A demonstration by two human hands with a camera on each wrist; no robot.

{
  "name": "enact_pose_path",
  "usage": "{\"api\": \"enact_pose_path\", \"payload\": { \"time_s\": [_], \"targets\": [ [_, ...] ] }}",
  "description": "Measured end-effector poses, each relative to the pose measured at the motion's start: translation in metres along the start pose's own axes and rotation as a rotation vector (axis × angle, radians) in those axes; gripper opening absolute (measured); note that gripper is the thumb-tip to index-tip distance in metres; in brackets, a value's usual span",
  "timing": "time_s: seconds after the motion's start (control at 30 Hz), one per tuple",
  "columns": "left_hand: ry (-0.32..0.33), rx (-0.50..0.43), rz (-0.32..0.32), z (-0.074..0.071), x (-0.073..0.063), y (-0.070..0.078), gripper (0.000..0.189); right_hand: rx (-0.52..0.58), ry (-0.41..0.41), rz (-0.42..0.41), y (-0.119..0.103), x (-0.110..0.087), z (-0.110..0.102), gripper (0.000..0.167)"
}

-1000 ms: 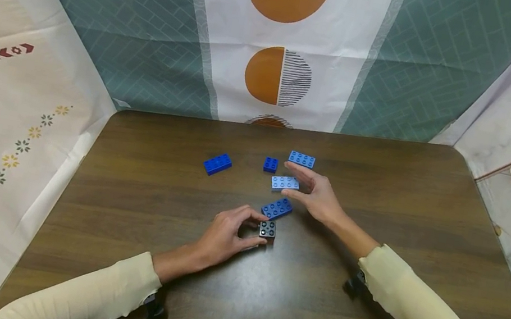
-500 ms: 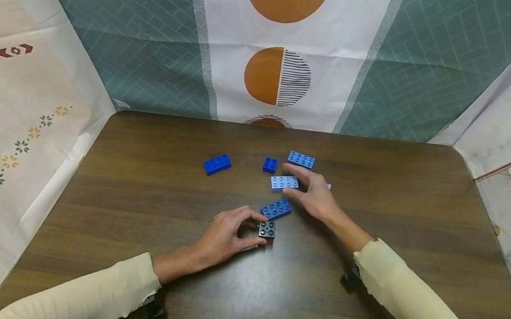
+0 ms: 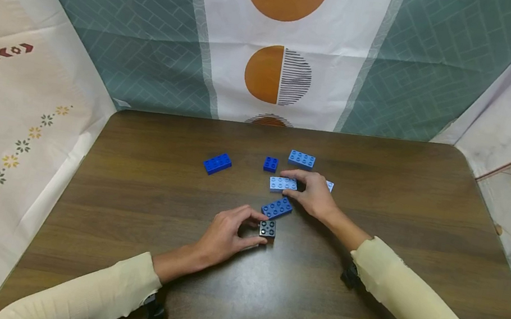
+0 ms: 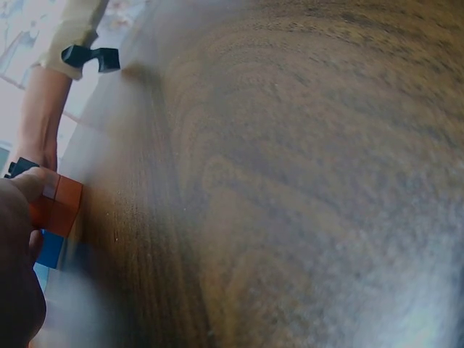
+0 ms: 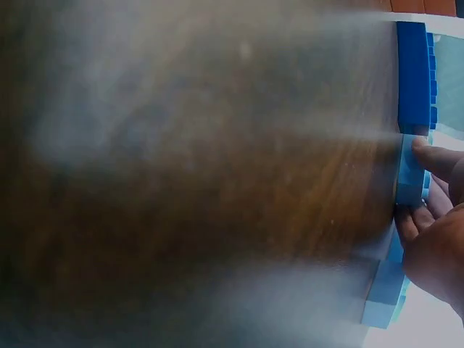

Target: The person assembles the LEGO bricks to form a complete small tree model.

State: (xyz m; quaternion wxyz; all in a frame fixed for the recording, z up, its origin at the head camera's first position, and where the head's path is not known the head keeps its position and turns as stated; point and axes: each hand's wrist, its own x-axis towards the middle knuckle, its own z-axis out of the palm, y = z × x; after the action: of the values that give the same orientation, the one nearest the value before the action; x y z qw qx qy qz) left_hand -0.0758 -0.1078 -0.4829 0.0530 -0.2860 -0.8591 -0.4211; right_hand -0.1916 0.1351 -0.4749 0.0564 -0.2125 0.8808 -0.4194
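Left hand: the left hand (image 3: 225,235) rests on the table (image 3: 129,177) with thumb and forefinger curved apart, gripping a black brick (image 3: 267,228) at the fingertips.
Under the black brick: the left wrist view shows orange-red blocks (image 4: 61,206) beneath it; the head view, from above, gives only the dark studded top.
Right hand: the right hand (image 3: 314,195) pinches a light-blue brick (image 3: 283,184), thumb on the near side, forefinger on the far side, the gap between them just the brick's width.
Thumb contact: the right wrist view shows the thumb pressing near the brick's upper edge, with more fingers curled behind, which the head view hides.
Between the hands: a mid-blue brick (image 3: 277,208) lies slanted just beyond the left fingertips and just below the right thumb; whether it touches either is unclear.
Beyond the right hand: a sky-blue brick (image 3: 301,159) sits a little farther out, and a small dark-blue brick (image 3: 270,164) farther out and leftward.
Behind the right knuckles: a pale brick (image 3: 330,186) shows one end, the rest covered.
Beyond the left hand: a long dark-blue brick (image 3: 217,164) lies tilted, well apart from its fingers.
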Motion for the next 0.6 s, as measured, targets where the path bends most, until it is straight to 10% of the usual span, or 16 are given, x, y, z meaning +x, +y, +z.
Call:
{"api": "enact_pose_path", "payload": {
  "time_s": [0.6],
  "targets": [
    [0.011,-0.003,0.003,0.001,0.0,0.0,0.042,0.047,0.034,-0.082,-0.03,-0.022,-0.025,0.034]
  ]
}}
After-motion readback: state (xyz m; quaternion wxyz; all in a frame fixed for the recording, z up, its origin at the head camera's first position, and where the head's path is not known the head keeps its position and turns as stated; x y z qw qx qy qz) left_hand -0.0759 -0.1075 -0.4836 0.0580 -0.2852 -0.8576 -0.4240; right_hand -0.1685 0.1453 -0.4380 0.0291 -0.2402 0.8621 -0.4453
